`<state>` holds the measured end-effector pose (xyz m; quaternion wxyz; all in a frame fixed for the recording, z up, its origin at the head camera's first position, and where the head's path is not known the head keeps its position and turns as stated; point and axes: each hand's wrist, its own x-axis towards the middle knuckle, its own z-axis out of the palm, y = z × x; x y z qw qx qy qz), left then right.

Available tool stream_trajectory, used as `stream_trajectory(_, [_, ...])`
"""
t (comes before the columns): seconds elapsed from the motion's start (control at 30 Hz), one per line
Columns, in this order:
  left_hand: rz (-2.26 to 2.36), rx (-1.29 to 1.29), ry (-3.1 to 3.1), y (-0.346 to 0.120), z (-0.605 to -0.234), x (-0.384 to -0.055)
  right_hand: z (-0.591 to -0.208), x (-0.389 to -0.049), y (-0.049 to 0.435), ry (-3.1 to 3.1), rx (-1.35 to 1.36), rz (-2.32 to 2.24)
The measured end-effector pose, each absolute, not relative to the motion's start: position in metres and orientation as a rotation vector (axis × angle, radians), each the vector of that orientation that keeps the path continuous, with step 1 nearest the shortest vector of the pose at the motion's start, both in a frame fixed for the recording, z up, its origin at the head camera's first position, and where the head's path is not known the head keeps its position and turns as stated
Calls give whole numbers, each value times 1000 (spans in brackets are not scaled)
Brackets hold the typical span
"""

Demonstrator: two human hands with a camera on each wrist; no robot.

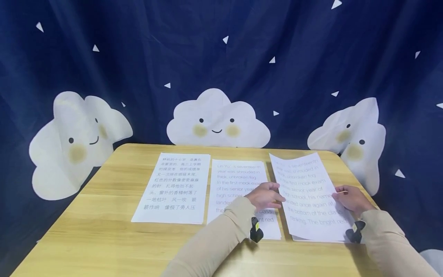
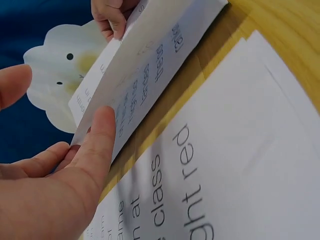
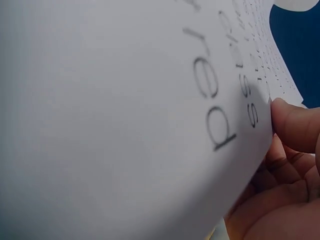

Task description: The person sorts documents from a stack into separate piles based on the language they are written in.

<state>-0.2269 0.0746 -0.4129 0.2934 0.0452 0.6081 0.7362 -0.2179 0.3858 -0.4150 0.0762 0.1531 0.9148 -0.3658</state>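
Note:
A printed sheet of paper point(image 1: 304, 200) with English text lies bowed on the right of the table, its two sides raised. My right hand point(image 1: 353, 199) pinches its right edge between thumb and fingers; the right wrist view shows that thumb point(image 3: 295, 122) close up on the paper. At the left edge my left hand point(image 1: 265, 195) has its fingers fairly straight. Their tips meet the raised edge in the left wrist view, where one finger point(image 2: 95, 145) stands in front of the paper. Below my left forearm lies another English sheet point(image 1: 235, 181), partly covered.
A sheet with Chinese text point(image 1: 173, 188) lies flat on the left of the wooden table point(image 1: 104, 192). More paper shows under the right sheet's lower edge. Behind the table hangs a dark blue curtain point(image 1: 207, 46) with white clouds.

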Motion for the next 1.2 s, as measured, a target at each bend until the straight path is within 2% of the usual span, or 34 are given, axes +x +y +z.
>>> stream_trajectory(0.5, [1953,113,1502,87,-416,-222,-422,-219,399,2830,454,-972])
stream_trajectory(1.2, [1947,113,1475,97,-420,-220,-422,-216,402,2820,715,-1028])
